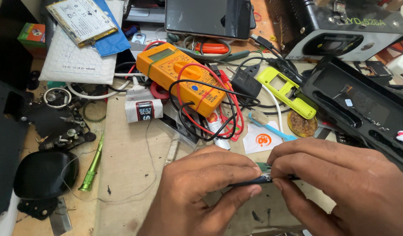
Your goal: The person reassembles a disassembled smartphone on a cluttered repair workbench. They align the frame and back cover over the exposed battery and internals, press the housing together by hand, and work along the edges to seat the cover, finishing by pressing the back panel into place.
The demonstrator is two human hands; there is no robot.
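Both your hands are pinched together on a thin dark strip-like part (263, 177), left hand (201, 188) and right hand (341, 188) meeting fingertip to fingertip, just below the orange multimeter (184, 76). The part looks slim, with a green edge showing between your fingers. Squeeze or twist too hard and it may bend or snap.

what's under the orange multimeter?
Under the orange multimeter: a red ring-shaped piece and part of the glue tube peek out. Red and black test leads drape over it. The rest is hidden.
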